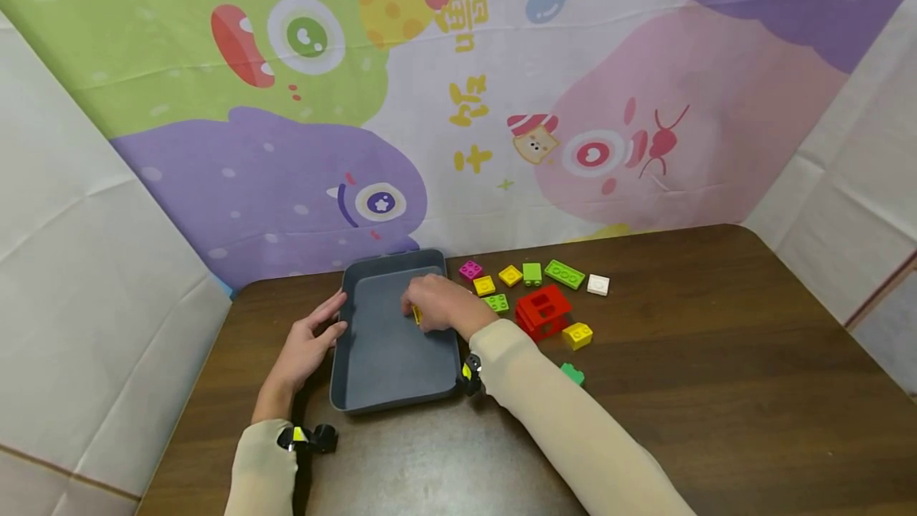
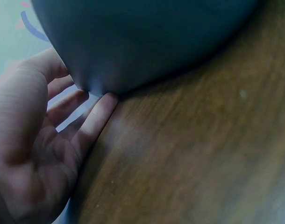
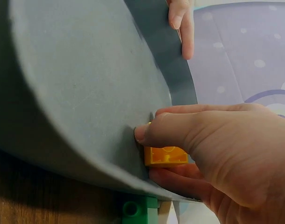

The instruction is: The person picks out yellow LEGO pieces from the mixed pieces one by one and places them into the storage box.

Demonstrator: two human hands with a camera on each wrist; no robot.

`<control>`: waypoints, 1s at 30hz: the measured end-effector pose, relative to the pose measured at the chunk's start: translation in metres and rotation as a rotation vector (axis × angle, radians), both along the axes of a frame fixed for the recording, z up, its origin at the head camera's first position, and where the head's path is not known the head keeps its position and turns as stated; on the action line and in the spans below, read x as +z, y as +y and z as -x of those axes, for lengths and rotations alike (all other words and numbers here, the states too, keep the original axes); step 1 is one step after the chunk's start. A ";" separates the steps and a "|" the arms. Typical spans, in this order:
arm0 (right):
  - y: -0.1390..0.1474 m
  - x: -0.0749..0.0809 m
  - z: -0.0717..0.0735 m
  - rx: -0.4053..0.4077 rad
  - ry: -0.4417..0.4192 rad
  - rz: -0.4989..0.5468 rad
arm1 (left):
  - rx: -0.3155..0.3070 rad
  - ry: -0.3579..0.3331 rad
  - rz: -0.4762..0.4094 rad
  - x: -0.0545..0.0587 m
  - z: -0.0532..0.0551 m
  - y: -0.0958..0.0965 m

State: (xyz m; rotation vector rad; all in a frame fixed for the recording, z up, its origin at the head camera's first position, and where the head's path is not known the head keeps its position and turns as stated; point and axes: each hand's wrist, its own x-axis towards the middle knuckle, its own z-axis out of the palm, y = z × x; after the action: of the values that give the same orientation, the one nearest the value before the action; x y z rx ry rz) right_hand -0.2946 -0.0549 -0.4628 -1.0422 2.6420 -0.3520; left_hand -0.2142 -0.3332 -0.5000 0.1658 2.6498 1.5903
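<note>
Right hand pinching yellow block, left hand outstretched against tray; yellow lettering behind

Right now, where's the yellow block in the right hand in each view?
Head: yellow block below and slightly left of centre, in the right hand.
Left wrist: not in it.
Right wrist: yellow block below and right of centre.
Shared landmark, all views: gray tray.

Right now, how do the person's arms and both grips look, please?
The left sleeve and right sleeve are long and cream-coloured. The left wrist device and right wrist device are black, each with a yellow patch. The left grip and right grip wear no gloves.
</note>
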 end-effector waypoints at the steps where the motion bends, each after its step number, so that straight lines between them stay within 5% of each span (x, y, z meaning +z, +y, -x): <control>1: -0.001 -0.007 0.005 0.000 -0.002 0.000 | 0.000 -0.001 0.000 0.000 0.000 0.000; 4: -0.004 -0.030 0.020 0.017 -0.004 0.010 | -0.001 0.004 0.001 -0.002 0.001 -0.001; 15: -0.005 -0.013 0.009 0.018 -0.027 -0.035 | -0.008 0.050 -0.016 -0.008 0.002 -0.004; 22: -0.008 -0.036 0.025 0.014 -0.032 -0.016 | -0.007 0.001 -0.010 -0.001 0.001 0.000; 24: -0.007 -0.033 0.023 0.012 -0.033 -0.019 | -0.006 -0.002 -0.007 -0.001 0.001 0.000; 30: -0.001 0.013 -0.006 0.013 -0.027 -0.041 | -0.006 0.002 0.004 -0.001 0.000 0.000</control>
State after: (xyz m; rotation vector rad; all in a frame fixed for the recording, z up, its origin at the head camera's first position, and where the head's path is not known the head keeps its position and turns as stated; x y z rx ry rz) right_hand -0.2890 -0.0556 -0.4494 -1.0336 2.6062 -0.3063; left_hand -0.2145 -0.3331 -0.5006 0.1752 2.6505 1.5839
